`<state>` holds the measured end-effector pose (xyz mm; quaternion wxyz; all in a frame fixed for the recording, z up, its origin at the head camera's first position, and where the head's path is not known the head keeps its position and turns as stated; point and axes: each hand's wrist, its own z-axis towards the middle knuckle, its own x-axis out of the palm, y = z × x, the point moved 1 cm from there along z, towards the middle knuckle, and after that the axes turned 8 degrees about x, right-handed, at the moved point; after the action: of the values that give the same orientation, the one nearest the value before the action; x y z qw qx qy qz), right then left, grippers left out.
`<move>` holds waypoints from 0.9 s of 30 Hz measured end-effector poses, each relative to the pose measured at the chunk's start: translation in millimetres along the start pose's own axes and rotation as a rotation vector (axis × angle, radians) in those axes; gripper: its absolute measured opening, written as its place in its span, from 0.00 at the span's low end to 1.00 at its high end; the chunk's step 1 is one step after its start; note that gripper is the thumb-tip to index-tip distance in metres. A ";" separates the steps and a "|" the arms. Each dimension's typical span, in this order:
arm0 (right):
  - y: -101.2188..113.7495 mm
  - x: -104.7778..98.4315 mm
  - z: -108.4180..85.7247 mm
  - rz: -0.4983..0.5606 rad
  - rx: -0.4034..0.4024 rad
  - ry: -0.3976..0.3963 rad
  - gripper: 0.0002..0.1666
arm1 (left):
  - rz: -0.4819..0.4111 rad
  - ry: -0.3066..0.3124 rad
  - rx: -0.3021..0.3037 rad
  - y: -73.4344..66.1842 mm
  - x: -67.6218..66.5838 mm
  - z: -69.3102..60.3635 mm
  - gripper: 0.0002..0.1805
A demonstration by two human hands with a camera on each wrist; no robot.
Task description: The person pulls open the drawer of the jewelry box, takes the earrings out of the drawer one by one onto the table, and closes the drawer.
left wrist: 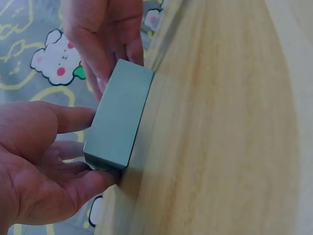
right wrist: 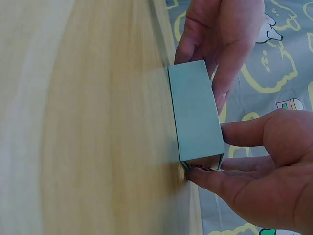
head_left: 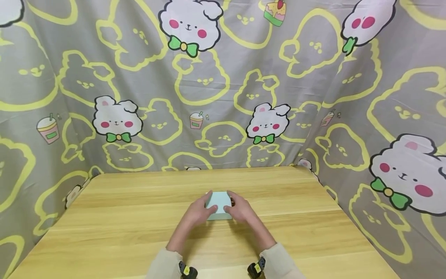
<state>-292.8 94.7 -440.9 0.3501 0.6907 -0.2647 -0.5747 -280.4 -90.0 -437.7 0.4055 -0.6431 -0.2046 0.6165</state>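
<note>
Both hands hold a small pale blue-green box (head_left: 219,202) at the middle of the wooden table. My left hand (head_left: 198,211) grips its left side, the thumb on top near the front edge and the fingers along the side. From the right, my right hand (head_left: 241,209) grips it in the same way. The left wrist view shows the box (left wrist: 120,115) resting on or just above the tabletop; I cannot tell which. In the right wrist view the box's (right wrist: 196,112) right end has a brownish recess, partly covered by a fingertip.
The wooden table (head_left: 122,217) spreads out around the hands. A grey curtain (head_left: 216,147) with yellow outlines and white cartoon rabbits hangs behind it and along both sides. Dark straps with small devices (head_left: 188,271) sit at the wrists, over light sleeves.
</note>
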 end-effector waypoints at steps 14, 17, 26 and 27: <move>-3.3 0.8 3.3 0.048 -0.006 0.006 0.38 | 0.028 -0.038 -0.004 6.1 0.7 1.5 0.35; -3.2 1.4 3.5 0.051 0.007 -0.001 0.38 | 0.024 -0.036 -0.002 6.3 0.2 1.3 0.35; -3.0 -1.3 1.4 0.054 0.005 -0.004 0.39 | 0.030 -0.037 0.007 6.1 0.4 2.8 0.35; -3.2 -1.8 0.5 0.058 0.007 -0.001 0.38 | 0.027 -0.035 0.006 5.9 0.6 2.8 0.35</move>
<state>-293.7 98.0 -442.4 0.3642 0.6837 -0.2867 -0.5637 -284.5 -92.2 -442.3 0.3955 -0.6335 -0.2013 0.6338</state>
